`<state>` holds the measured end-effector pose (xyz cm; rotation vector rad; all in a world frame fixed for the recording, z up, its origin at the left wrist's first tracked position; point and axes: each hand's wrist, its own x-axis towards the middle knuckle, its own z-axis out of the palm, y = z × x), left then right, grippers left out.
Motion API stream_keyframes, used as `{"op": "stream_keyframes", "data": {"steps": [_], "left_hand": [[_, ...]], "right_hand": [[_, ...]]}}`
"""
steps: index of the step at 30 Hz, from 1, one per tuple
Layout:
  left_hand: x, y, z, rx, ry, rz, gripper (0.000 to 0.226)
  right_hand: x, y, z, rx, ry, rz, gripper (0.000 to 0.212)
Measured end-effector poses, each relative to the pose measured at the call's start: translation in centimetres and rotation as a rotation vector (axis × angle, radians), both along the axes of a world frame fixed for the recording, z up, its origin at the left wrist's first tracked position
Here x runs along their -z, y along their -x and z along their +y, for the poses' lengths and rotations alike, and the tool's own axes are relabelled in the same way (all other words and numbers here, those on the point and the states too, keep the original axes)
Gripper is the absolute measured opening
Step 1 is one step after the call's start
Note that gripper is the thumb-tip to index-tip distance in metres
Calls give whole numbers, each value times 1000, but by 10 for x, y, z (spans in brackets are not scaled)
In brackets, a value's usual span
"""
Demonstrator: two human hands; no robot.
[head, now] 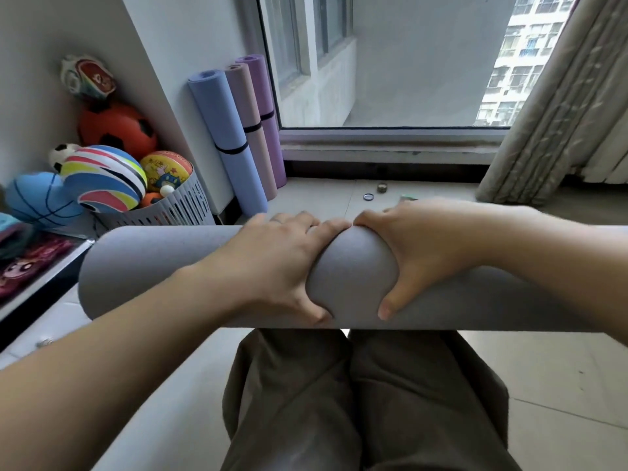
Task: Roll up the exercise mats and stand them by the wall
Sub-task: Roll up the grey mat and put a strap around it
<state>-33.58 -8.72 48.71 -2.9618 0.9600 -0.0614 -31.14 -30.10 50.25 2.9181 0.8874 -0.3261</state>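
A rolled grey exercise mat point(153, 266) lies level across my view, held above my knees. My left hand point(275, 263) grips the roll near its middle, fingers over the top and thumb underneath. My right hand point(418, 253) grips it just to the right, with the fingertips of both hands touching on top. Three rolled mats stand upright against the wall by the window: a blue mat point(224, 137), a pink-tan mat point(251, 127) and a purple mat point(268, 117), each bound by a black strap.
A white slotted basket point(170, 205) heaped with balls stands at the left by the wall. Small round objects point(368, 197) lie on the tiled floor below the window sill point(390, 144). A curtain point(550, 113) hangs at the right.
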Motion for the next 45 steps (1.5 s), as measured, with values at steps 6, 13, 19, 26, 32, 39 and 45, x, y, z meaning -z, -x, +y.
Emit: {"op": "stream_keyframes", "data": {"steps": [6,13,19,26,32,39,45], "left_hand": [[23,30,-2,25,-58,114,104],[55,33,-6,0,-75,352,101],[46,-12,-11,-46,-69,696,101],[41,-21,-13,-115,61,622,97],[69,1,-13,-52,-243,188,117],[12,13,-12,13,-152,-14,108],[22,42,-14,18,-244,70,111]], "right_hand": [[20,35,-1,-25,30,117,103],[65,40,0,26,-52,366,108],[70,66,0,-43,-22,82,128],[85,33,-6,35,-115,175,123],[83,5,-9,62,-191,294,109],[28,8,-18,14,-214,226,110],[41,33,-17,-34,-164,289,107]]}}
